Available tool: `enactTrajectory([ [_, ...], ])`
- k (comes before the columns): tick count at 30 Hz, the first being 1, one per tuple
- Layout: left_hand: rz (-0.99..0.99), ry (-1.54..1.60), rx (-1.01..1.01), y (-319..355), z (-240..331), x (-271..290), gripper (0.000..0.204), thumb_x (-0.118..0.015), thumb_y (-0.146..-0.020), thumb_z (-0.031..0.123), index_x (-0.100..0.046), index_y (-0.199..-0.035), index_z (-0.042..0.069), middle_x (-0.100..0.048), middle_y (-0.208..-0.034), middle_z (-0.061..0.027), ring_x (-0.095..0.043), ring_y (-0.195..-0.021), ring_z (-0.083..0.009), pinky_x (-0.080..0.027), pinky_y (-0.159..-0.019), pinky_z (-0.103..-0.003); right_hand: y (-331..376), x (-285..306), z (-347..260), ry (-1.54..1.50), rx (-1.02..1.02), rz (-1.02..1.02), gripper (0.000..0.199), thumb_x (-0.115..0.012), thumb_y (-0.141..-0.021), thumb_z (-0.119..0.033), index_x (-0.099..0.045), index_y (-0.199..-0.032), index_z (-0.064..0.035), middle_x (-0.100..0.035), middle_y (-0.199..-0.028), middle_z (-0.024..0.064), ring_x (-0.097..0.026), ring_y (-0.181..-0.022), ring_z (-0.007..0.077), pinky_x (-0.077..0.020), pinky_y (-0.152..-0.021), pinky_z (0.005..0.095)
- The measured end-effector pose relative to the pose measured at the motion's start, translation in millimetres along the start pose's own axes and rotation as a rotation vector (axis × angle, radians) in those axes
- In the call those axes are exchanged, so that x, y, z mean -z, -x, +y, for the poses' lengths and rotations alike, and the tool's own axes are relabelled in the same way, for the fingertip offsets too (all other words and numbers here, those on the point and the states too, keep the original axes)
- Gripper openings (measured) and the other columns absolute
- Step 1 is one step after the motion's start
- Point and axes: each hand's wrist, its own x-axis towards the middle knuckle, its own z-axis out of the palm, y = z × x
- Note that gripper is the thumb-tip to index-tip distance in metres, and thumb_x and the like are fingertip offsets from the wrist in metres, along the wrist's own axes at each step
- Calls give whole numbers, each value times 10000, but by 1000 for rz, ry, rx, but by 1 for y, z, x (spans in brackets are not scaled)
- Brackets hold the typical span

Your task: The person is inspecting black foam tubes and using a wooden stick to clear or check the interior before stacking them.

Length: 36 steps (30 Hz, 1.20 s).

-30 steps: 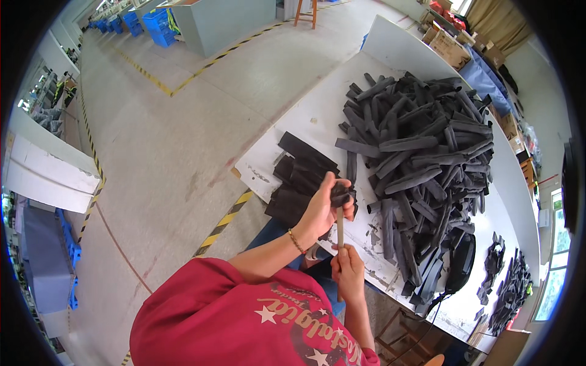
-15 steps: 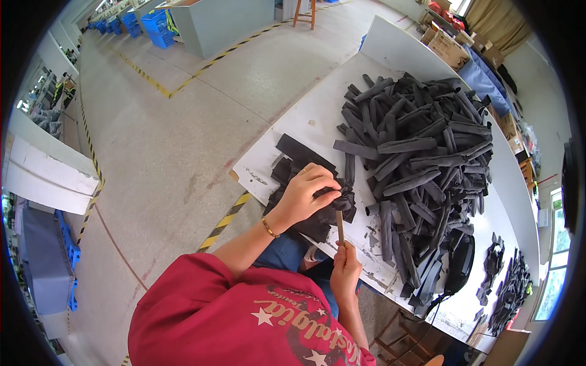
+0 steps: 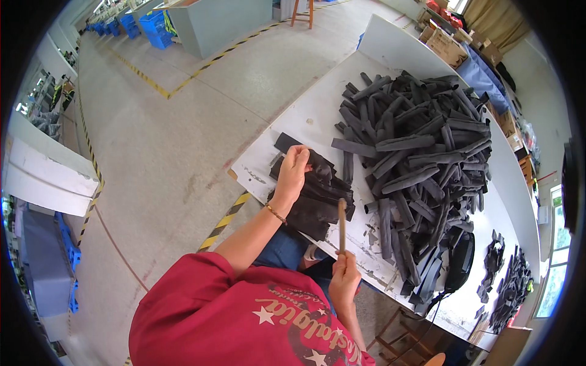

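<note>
At the near left corner of the white table, flat black pieces of fabric-like material [image 3: 308,213] lie overlapping. My left hand [image 3: 292,174] is over their far side, its fingers closed on the edge of a black piece [image 3: 322,169] that looks lifted and folded. My right hand [image 3: 345,276] is by the table's front edge, gripped around the lower end of a slim tan wooden stick [image 3: 342,229]. The stick points away from me, and its darker tip is at the right edge of the black pieces. Whether the tip touches them I cannot tell.
A big heap of rolled black tubes [image 3: 421,146] covers the middle of the white table [image 3: 284,125]. A black pouch-like thing [image 3: 461,262] and small black scraps [image 3: 513,293] lie farther right. A raised white panel [image 3: 397,46] edges the table's far side. A wooden stool [image 3: 400,338] stands beneath.
My left hand has moved up and left across the black pieces, uncovering more of them. The stick in my right hand has shifted slightly away from me, toward the pieces.
</note>
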Motion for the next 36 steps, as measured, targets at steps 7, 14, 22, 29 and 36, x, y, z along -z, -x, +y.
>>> enactTrajectory([
  [7,-54,430,275,11,-8,-3,150,-521,-965,218,-546,-975,70,-589,-897,-25,-584,-788,-124,-505,-714,-302,-35,-1,-17,-157,57,110,161,-604,-900,-73,-552,-1035,-2,-461,-735,-32,-403,-618,37,-318,-519,205],
  [14,-140,391,437,49,-14,-20,125,-536,-953,181,-553,-981,61,-593,-900,-29,-599,-808,-129,-512,-718,-306,-91,-28,-5,-26,321,178,94,-629,-872,-32,-583,-954,-22,-497,-842,-10,-425,-637,46,-368,-555,208],
  [22,-136,409,431,56,-20,-5,135,-538,-951,150,-571,-978,23,-596,-908,-42,-602,-842,-127,-524,-746,-292,-88,-8,-9,-353,87,44,80,-632,-892,-101,-591,-897,-33,-494,-724,-25,-377,-553,22,-294,-484,203],
  [29,-67,329,483,66,-17,-17,135,-533,-953,149,-563,-968,18,-597,-909,-41,-601,-843,-127,-525,-772,-301,-82,-25,-6,-171,220,138,89,-637,-892,-98,-588,-869,-26,-433,-639,-72,-336,-557,16,-248,-492,198],
  [36,-544,-258,-254,46,37,-11,363,-608,-904,237,-539,-1190,24,-603,-1154,-98,-565,-1090,-210,-445,-920,-348,-90,3,-12,-122,192,-48,130,-611,-911,-126,-590,-878,-2,-474,-662,4,-399,-588,71,-324,-518,247],
])
